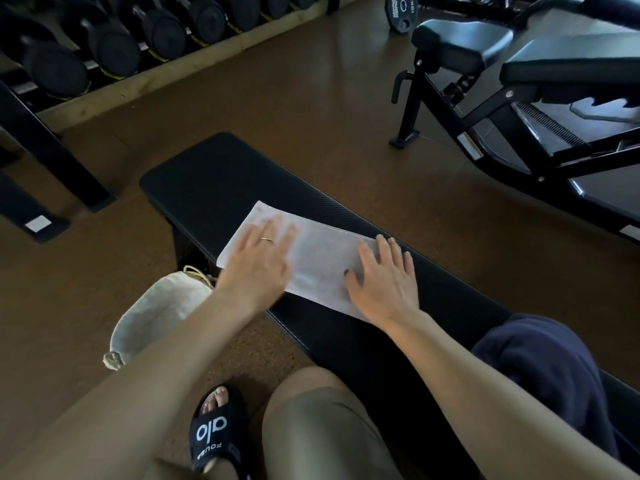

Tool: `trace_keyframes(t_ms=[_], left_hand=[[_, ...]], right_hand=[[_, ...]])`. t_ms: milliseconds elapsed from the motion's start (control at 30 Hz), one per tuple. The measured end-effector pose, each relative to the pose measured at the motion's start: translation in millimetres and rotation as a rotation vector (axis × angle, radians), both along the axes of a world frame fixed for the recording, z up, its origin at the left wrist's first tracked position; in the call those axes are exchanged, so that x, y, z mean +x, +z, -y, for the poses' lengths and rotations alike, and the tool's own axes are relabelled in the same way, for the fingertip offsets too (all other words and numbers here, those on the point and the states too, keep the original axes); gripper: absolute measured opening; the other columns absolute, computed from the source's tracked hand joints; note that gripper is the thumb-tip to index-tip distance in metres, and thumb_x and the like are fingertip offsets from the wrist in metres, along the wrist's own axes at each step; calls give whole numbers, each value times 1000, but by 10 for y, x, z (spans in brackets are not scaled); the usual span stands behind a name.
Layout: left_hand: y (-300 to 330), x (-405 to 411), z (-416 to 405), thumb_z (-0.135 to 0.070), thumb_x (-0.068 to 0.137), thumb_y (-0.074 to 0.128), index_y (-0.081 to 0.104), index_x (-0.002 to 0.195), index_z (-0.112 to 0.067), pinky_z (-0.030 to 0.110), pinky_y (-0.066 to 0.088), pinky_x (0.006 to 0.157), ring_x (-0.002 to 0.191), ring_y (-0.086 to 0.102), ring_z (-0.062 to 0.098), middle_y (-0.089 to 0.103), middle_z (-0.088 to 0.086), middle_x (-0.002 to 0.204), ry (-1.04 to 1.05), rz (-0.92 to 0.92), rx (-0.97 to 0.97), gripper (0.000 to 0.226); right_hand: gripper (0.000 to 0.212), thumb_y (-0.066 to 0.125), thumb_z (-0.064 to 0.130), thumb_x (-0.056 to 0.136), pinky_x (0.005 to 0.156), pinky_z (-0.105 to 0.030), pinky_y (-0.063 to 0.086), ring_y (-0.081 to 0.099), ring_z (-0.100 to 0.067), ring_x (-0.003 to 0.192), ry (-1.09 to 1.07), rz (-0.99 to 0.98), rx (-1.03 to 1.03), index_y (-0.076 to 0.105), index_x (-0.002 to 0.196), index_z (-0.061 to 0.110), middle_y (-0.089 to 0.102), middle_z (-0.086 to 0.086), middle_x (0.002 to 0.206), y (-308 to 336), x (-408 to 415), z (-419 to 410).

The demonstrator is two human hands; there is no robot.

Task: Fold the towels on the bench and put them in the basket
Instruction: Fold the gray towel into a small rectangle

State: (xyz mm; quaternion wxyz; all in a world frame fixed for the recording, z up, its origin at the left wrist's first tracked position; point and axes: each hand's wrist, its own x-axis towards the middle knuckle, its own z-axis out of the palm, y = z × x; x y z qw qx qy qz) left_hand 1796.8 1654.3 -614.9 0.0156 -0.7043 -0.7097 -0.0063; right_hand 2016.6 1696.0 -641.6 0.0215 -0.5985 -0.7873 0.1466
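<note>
Towel (311, 261) lies flat at bench (194, 174) centre; my left hand (258, 261) and right hand (386, 278) press it, fingers straight, gripping nothing; basket (156, 313) sits on floor at 8 o'clock of towel.

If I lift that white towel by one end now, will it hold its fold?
Probably not. The white towel lies thin and flat under the left hand and right hand, so it likely droops and unfolds. It looks light; on the smooth bench it may slide.

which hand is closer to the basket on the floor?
Left. The left hand rests on the white towel's near-left end, just above the basket; the right hand lies on the towel's far side.
</note>
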Motion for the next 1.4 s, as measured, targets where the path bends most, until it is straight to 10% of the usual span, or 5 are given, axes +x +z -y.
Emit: trace_keyframes(t_ms=[200,467,600,733,1400], left_hand=[[69,651,261,-49,99,46,53,127,-21,40,47,94,114,49,24,50,2,126,-287,137,-163,40],[83,870,325,-63,89,56,47,125,-20,39,46,97,115,43,23,44,4,129,-246,81,-153,58],[95,1034,334,-70,84,59,44,123,-18,38,46,97,110,43,21,43,1,122,-238,100,-133,67],[85,1201,348,-82,79,54,40,130,-14,37,47,97,106,43,20,43,1,120,-143,146,-132,86],[309,987,716,-39,90,54,51,122,-16,34,44,91,110,53,24,51,5,123,-234,-96,-235,39]], right_hand=[[63,61,40,94,112,-45,35,42,-30,138,-106,-96,-65,40,152,23,47,-6,148,265,208,-336],[31,70,26,84,70,-33,47,60,-22,93,-283,-338,-299,65,111,11,65,-5,107,414,257,-596],[8,70,10,88,74,-39,62,63,-23,94,-363,-622,-440,63,92,9,61,-9,98,504,255,-643],[17,63,1,92,60,-32,59,64,-21,86,-390,-783,-609,61,108,7,61,-11,102,630,254,-639],[29,50,-5,100,77,-42,62,73,-34,88,-209,-715,-1119,53,122,13,56,-22,113,669,651,-144]])
